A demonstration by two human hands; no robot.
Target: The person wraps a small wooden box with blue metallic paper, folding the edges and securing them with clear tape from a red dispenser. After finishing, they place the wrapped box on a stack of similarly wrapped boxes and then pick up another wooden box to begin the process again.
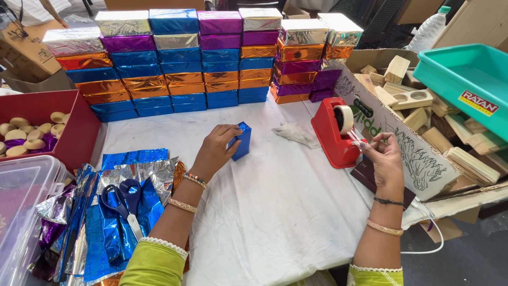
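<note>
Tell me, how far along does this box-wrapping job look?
Much looks done: a wall of foil-wrapped boxes is stacked at the back of the table. In hand: the left hand holds a blue-wrapped box upright on the white cloth, while the right hand pulls tape off the red dispenser. Left: bare wooden blocks fill the cardboard box on the right, and foil sheets with scissors lie ready.

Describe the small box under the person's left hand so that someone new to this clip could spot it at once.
Start at the wall of foil-wrapped boxes stacked along the far edge of the white-covered table. In front of it, alone on the cloth, the left hand grips a small blue box standing on end. Unlike the stacked boxes lying flat, it stands upright and apart, left of the red tape dispenser.
</note>
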